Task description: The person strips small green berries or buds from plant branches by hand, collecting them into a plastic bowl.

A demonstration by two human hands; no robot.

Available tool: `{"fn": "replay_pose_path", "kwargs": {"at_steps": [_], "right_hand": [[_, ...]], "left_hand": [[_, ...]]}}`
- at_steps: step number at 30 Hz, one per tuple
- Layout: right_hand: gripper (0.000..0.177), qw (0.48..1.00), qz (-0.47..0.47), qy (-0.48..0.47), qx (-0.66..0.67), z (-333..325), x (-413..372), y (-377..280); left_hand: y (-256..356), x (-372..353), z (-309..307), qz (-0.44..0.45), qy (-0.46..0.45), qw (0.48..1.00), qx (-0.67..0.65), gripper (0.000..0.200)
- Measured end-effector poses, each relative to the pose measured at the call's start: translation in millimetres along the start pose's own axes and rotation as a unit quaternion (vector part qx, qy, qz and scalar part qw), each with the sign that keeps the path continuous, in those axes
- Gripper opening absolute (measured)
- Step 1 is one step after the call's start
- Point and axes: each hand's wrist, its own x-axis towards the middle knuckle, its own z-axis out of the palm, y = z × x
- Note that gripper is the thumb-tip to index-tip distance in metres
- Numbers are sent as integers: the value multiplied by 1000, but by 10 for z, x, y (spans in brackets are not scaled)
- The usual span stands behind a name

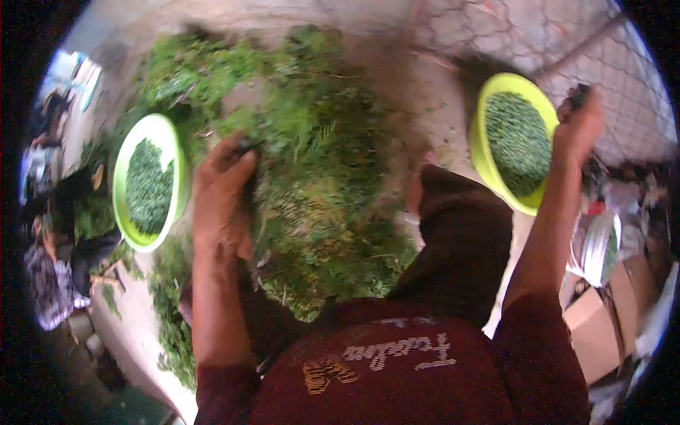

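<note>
My left hand (223, 195) rests on a big pile of green leafy sprigs (312, 184), its fingers curled into the greens at the pile's left side. My right hand (581, 124) is raised at the right and grips the far rim of a lime-green bowl (489, 166) filled with small picked green leaves. A second lime-green bowl (173, 152) with the same picked leaves sits on the ground to the left of my left hand.
More green sprigs (173, 326) lie along the concrete floor at lower left. Other people (57, 241) sit at the far left. A cardboard box (602, 319) and a white bag (595, 244) stand at the right, with wire mesh (567, 42) behind.
</note>
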Motion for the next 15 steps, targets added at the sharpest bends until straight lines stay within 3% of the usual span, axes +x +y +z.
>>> {"fn": "replay_pose_path", "kwargs": {"at_steps": [1, 2, 3, 4, 5, 6, 8, 9, 12, 13, 14, 15], "right_hand": [[29, 972, -67, 48, -222, -420, 411, 628], [47, 970, 60, -9, -233, -929, 650, 1262], [58, 909, 134, -41, -393, -622, -63, 483], [67, 931, 171, 47, -319, -1346, 562, 1681], [63, 937, 268, -3, -222, -2095, 1202, 2340], [63, 936, 270, 7, -224, -2193, 1174, 2316], [46, 950, 294, 43, -97, -2321, 1182, 2255], [38, 951, 303, 59, -31, -2320, 1177, 2189], [17, 921, 336, 87, 175, -1906, 1043, 1997], [9, 935, 310, -21, 168, -1427, 828, 1726], [11, 868, 427, -123, 221, -1002, 749, 1435], [13, 874, 407, -178, 198, -339, 329, 880]], "left_hand": [[-9, 16, -11, -11, -10, 1000, 25, 39], [-23, 34, -11, -22, -17, 998, 52, 38], [-69, 60, -12, -24, -31, 998, 52, 38], [-124, 95, -14, 1, -15, 995, 96, 38], [-161, 120, 8, 28, 3, 990, 141, 38], [-149, 111, 50, 27, -6, 989, 143, 38], [-106, 71, 129, -26, -8, 994, 107, 38], [-171, 84, 138, 8, -2, 996, 92, 33], [-102, 73, 194, -9, -23, 990, 142, 27], [-112, 95, 200, 61, -39, 981, 181, 24], [-56, 45, 253, 21, -17, 984, 174, 23], [-42, 27, 281, -4, 15, 987, 163, 21]]}}
